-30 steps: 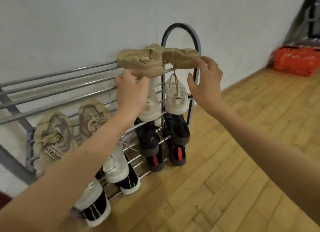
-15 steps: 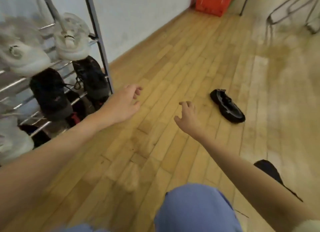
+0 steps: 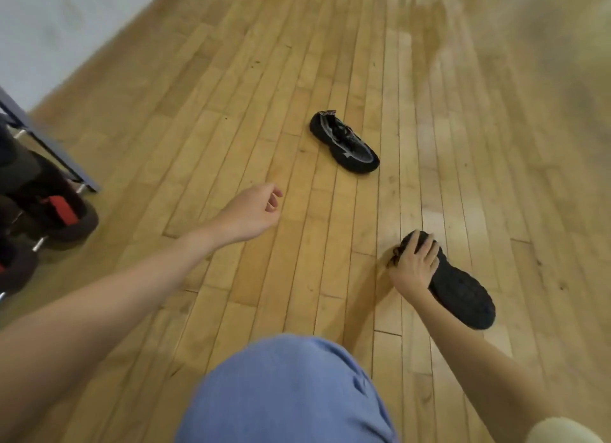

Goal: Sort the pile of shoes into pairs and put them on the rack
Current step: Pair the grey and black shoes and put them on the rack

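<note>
Two black shoes lie on the wooden floor. The near black shoe is turned sole-up at the lower right, and my right hand is closed over its end. The far black shoe rests upright further ahead, untouched. My left hand hovers above the floor between the rack and the shoes, fingers loosely curled, holding nothing. The shoe rack shows only its right post at the left edge, with dark shoes with red patches on its low bars.
A white wall runs along the upper left. My knee in blue fabric fills the bottom middle. Wooden floorboards stretch around both shoes.
My view swung from the rack, where both hands were at the beige shoes on the top bars, down to the floor. My right hand reached down and closed on the near black shoe.
</note>
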Demonstrator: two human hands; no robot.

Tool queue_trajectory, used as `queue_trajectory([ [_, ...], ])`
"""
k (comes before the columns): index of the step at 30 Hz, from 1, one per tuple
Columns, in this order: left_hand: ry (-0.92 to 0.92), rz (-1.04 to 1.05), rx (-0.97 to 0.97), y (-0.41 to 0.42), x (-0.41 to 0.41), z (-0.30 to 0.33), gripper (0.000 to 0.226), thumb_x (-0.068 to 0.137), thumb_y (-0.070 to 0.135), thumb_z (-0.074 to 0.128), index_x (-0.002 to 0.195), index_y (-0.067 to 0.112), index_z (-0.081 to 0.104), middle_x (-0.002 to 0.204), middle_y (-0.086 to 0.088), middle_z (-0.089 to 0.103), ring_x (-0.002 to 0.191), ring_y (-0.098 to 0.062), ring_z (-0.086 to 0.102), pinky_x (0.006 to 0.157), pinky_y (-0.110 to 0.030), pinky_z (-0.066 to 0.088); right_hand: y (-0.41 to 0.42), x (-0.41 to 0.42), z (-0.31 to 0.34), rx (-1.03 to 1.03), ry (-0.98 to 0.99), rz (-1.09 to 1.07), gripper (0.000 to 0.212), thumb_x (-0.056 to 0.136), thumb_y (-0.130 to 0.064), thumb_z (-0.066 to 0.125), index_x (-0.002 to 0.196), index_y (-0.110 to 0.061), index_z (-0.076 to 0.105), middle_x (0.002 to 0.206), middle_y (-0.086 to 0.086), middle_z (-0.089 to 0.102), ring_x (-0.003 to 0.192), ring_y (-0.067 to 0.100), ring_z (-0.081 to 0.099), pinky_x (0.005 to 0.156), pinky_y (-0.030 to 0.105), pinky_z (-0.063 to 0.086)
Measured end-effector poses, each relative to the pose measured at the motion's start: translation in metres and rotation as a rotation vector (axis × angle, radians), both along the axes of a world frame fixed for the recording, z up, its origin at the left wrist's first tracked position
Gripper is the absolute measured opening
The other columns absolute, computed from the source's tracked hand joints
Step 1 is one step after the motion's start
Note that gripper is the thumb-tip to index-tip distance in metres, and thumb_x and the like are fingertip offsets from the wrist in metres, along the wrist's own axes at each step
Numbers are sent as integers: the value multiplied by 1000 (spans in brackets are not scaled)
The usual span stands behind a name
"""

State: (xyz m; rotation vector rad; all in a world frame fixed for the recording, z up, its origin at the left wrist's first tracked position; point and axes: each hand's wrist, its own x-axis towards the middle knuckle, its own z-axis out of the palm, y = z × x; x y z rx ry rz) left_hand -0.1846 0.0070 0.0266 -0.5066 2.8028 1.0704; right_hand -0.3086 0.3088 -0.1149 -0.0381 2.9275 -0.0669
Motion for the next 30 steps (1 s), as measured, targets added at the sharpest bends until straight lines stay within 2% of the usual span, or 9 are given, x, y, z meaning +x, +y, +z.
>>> queue_trajectory([
  [5, -58, -43, 21, 6, -10, -18, 31, 91, 12, 53, 122, 9, 53, 112, -6, 60, 97, -18, 59, 84, -33, 49, 20, -24, -8, 28, -5, -61, 95, 84, -29, 68, 152, -12, 2, 152, 26, 16, 140, 46, 16, 116, 55, 16],
  [8, -76, -7, 53, 5, -13, -22, 31, 93, 13, 51, 124, 11, 52, 112, -3, 58, 101, -17, 57, 80, -27, 45, 8, -34, 3, 38, -37, -110, 91, 80, -21, 72, 149, -16, 12, 140, 28, 30, 129, 49, 30, 112, 58, 24],
  [11, -108, 57, 108, 1, -11, -27, 30, 93, 16, 52, 123, 13, 52, 112, -2, 58, 103, -18, 56, 85, -29, 46, -24, -33, 22, -9, -19, -33, 88, 78, -24, 74, 146, -22, 18, 135, 26, 34, 125, 48, 35, 108, 56, 28],
  [16, -139, 132, 126, -20, 7, -35, 26, 91, 18, 56, 117, 14, 56, 109, -3, 61, 102, -19, 58, 88, -33, 49, -97, -18, 86, -369, 141, 229, 91, 69, -21, 78, 142, -22, 25, 133, 18, 41, 125, 36, 40, 108, 49, 31],
  [20, -167, 218, 162, -51, 36, -41, 19, 86, 15, 60, 105, 14, 58, 103, -9, 63, 87, -21, 57, 76, -32, 45, -144, 2, 125, -713, 293, 337, 84, 66, -34, 79, 133, -19, 31, 126, 6, 47, 117, 23, 48, 97, 43, 47],
  [22, -189, 253, 158, -65, 52, -45, 23, 83, 19, 61, 104, 12, 59, 98, -10, 62, 86, -22, 56, 74, -30, 43, -161, 16, 122, -912, 225, 290, 84, 60, -38, 83, 125, -21, 33, 119, 0, 49, 111, 17, 51, 90, 34, 52],
  [24, -215, 283, 128, -75, 68, -49, 20, 86, 13, 60, 106, 9, 60, 98, -10, 62, 86, -23, 56, 75, -30, 44, -177, 34, 103, -1002, 95, 234, 87, 57, -43, 87, 122, -22, 33, 114, -2, 51, 106, 12, 54, 84, 25, 52],
  [27, -266, 328, 99, -82, 93, -57, 20, 88, 11, 59, 107, 9, 61, 101, -10, 63, 92, -23, 57, 78, -32, 46, -197, 64, 66, -1079, -109, 159, 87, 54, -49, 86, 117, -28, 29, 114, 0, 50, 105, 12, 55, 84, 28, 55],
  [30, -334, 357, 144, -84, 113, -67, 18, 90, 14, 57, 107, 12, 59, 99, -6, 60, 93, -20, 56, 72, -29, 43, -199, 84, 41, -1102, -200, 95, 89, 54, -56, 83, 117, -32, 26, 120, 3, 52, 108, 12, 57, 84, 25, 55],
])
